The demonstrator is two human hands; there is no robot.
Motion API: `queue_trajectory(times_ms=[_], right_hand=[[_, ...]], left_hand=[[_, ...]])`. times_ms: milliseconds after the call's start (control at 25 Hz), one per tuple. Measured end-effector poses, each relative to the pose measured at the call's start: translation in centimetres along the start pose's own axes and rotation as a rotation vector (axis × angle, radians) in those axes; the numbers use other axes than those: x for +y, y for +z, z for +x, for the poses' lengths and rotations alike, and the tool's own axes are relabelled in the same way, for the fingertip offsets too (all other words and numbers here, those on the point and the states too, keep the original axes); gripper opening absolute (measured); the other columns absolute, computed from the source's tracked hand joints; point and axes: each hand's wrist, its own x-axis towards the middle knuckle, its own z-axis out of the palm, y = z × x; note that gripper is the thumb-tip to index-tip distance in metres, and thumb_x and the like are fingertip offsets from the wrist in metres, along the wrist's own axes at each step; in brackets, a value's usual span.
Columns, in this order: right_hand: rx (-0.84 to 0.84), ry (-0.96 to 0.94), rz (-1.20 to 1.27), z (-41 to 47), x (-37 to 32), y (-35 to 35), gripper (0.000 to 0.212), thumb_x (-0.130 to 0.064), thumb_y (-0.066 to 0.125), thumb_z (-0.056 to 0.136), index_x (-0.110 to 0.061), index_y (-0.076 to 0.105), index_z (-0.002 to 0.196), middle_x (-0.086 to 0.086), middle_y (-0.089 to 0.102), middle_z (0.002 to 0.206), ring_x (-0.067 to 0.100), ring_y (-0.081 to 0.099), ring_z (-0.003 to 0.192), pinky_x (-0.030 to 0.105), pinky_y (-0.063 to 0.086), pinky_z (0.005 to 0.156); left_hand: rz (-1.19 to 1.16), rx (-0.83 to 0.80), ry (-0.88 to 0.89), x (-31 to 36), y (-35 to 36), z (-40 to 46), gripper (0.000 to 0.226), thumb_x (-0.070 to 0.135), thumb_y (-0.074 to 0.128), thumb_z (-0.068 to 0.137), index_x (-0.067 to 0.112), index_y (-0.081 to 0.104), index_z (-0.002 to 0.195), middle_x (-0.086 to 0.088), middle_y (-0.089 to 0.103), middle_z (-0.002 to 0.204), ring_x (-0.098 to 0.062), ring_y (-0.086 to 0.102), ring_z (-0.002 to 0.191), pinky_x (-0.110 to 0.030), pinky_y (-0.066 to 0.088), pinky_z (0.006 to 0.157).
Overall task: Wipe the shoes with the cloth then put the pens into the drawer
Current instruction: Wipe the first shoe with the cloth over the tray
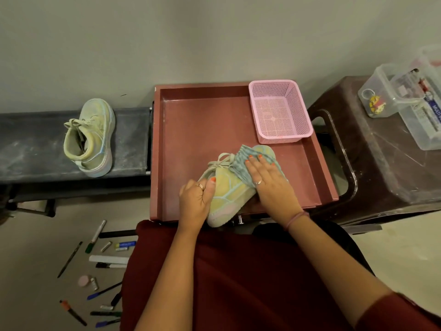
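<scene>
A pale yellow-green shoe [232, 191] lies on its side across the front of the open reddish drawer [202, 125]. My left hand [195, 199] grips its heel and ankle. My right hand [269, 185] presses a light blue-green cloth [239, 163] flat against the toe end of the shoe. The second shoe [91, 137] rests on the dark bench to the left. Several pens and markers [95, 235] lie scattered on the floor at the lower left.
A pink mesh basket [280, 111] sits in the drawer's back right corner. A brown plastic stool [381, 163] to the right carries clear plastic boxes [405, 96]. The dark bench [28, 144] runs along the wall at left. Batteries and small items lie among the pens.
</scene>
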Motion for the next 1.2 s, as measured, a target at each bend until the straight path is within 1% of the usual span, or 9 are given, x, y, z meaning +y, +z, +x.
queue_trajectory(times_ms=[120, 200, 320, 440, 640, 760, 880, 1040, 1200], right_hand=[[-0.036, 0.182, 0.051, 0.7, 0.0, 0.0, 0.073, 0.010, 0.063, 0.068, -0.003, 0.042, 0.138, 0.015, 0.048, 0.139, 0.036, 0.036, 0.135, 0.053, 0.039, 0.104], [-0.059, 0.244, 0.119, -0.9, -3.4, 0.2, 0.078, 0.010, 0.052, 0.068, -0.002, 0.034, 0.142, 0.015, 0.037, 0.147, 0.038, 0.023, 0.141, 0.055, 0.030, 0.110], [-0.100, 0.088, 0.146, -2.9, -4.6, -0.5, 0.072, -0.001, 0.024, 0.074, -0.005, 0.028, 0.146, 0.011, 0.030, 0.152, 0.032, 0.020, 0.143, 0.048, 0.021, 0.114], [-0.123, 0.129, 0.051, -0.6, 0.7, -0.7, 0.067, 0.005, 0.032, 0.079, -0.008, 0.031, 0.145, 0.010, 0.036, 0.149, 0.031, 0.025, 0.142, 0.053, 0.030, 0.111], [-0.104, 0.523, 0.406, 0.4, -2.1, -0.2, 0.090, 0.023, 0.041, 0.073, -0.007, 0.003, 0.150, 0.008, -0.004, 0.159, 0.029, -0.011, 0.145, 0.035, 0.003, 0.118], [-0.105, 0.442, 0.464, -2.4, -5.4, -0.7, 0.093, 0.020, 0.038, 0.072, -0.006, -0.010, 0.148, 0.010, -0.021, 0.155, 0.030, -0.022, 0.142, 0.031, -0.005, 0.116], [-0.075, 0.387, 0.535, -3.1, -4.3, -1.0, 0.093, 0.022, 0.036, 0.074, -0.012, -0.007, 0.149, 0.001, -0.019, 0.157, 0.020, -0.019, 0.143, 0.017, -0.006, 0.113], [-0.131, 0.521, 0.648, 1.6, 1.1, -1.2, 0.080, 0.019, 0.039, 0.080, -0.006, 0.009, 0.150, 0.007, 0.006, 0.158, 0.020, 0.004, 0.146, 0.029, 0.007, 0.119], [-0.170, 0.642, 0.836, 2.7, 1.8, -1.7, 0.079, 0.017, 0.038, 0.081, -0.009, 0.009, 0.151, 0.004, 0.011, 0.157, 0.017, 0.013, 0.144, 0.023, 0.009, 0.117]], left_hand=[[0.014, 0.023, -0.002, 0.3, 0.1, 0.0, 0.041, 0.045, 0.037, 0.093, 0.038, 0.020, 0.057, 0.014, 0.025, 0.050, -0.004, 0.038, 0.057, -0.032, 0.032, 0.070], [0.020, 0.030, -0.019, 0.2, 0.1, 0.2, 0.042, 0.046, 0.036, 0.093, 0.037, 0.020, 0.056, 0.013, 0.025, 0.049, -0.004, 0.038, 0.057, -0.032, 0.032, 0.070], [0.028, 0.021, 0.000, -0.2, 0.1, 0.3, 0.042, 0.046, 0.037, 0.093, 0.037, 0.021, 0.055, 0.013, 0.026, 0.048, -0.003, 0.039, 0.057, -0.033, 0.033, 0.071], [0.065, -0.005, 0.012, -0.2, 0.0, 0.1, 0.044, 0.048, 0.036, 0.094, 0.035, 0.021, 0.055, 0.012, 0.025, 0.048, -0.001, 0.041, 0.061, -0.031, 0.032, 0.075], [0.036, -0.008, -0.048, 0.1, -0.1, 0.5, 0.044, 0.051, 0.032, 0.092, 0.031, 0.021, 0.054, 0.011, 0.026, 0.048, -0.004, 0.039, 0.059, -0.032, 0.030, 0.072], [0.010, -0.022, -0.048, 0.0, -0.2, 0.6, 0.044, 0.050, 0.033, 0.092, 0.030, 0.021, 0.054, 0.011, 0.024, 0.048, -0.004, 0.039, 0.059, -0.031, 0.028, 0.071], [-0.003, -0.037, -0.043, 0.0, -0.2, 0.5, 0.044, 0.050, 0.033, 0.091, 0.029, 0.021, 0.055, 0.011, 0.023, 0.049, -0.002, 0.042, 0.061, -0.028, 0.025, 0.071], [-0.021, -0.051, -0.035, 0.1, -0.3, 0.2, 0.045, 0.051, 0.037, 0.090, 0.027, 0.024, 0.054, 0.011, 0.023, 0.051, 0.001, 0.042, 0.065, -0.029, 0.027, 0.074], [0.099, -0.119, -0.042, 0.0, -0.5, 0.5, 0.043, 0.066, 0.047, 0.079, 0.027, 0.059, 0.064, 0.015, 0.042, 0.058, -0.001, 0.043, 0.070, -0.026, 0.025, 0.085]])
